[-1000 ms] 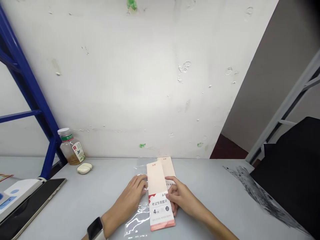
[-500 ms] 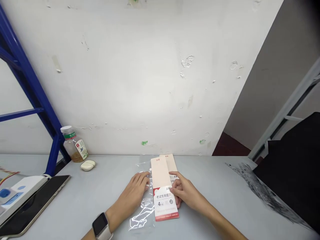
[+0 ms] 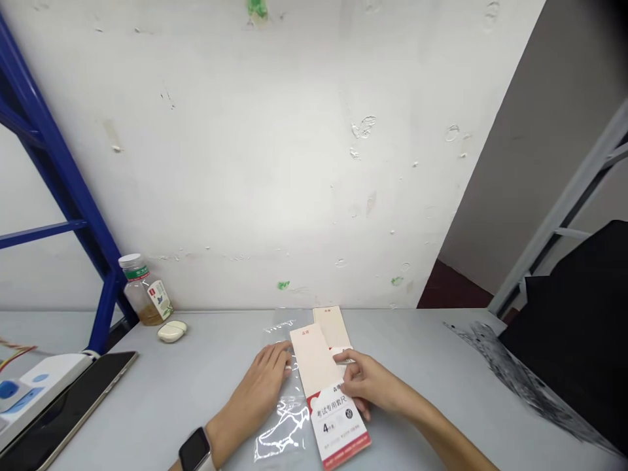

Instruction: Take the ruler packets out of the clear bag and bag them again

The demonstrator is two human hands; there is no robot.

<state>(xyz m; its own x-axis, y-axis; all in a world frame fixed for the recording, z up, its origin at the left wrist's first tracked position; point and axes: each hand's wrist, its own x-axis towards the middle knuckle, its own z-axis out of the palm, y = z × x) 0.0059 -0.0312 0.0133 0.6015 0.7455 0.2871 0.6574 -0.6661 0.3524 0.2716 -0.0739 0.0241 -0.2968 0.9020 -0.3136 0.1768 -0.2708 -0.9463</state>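
Observation:
A long cream-and-white ruler-set packet (image 3: 314,366) with a red bottom band and printed characters lies tilted in front of me. My right hand (image 3: 366,379) pinches its right edge between thumb and fingers. Behind it, partly covered, is a second similar packet (image 3: 331,326). To the left, a clear plastic sleeve (image 3: 282,425) is spread on the table. My left hand (image 3: 265,379) lies on the sleeve with fingers stretched out, the fingertips close to the front packet's left edge. A watch (image 3: 195,449) is on my left wrist.
At the left stand a jar (image 3: 146,291) with a white lid and a small cream case (image 3: 172,331). A phone (image 3: 78,405) leans beside a white power strip (image 3: 44,386). Blue shelf posts (image 3: 63,163) rise there. Black fabric (image 3: 574,333) covers the right side.
The front packet has shifted toward me and turned, its lower end swinging right. My right hand moved with it, uncovering more of the packet behind. My left hand stayed nearly still.

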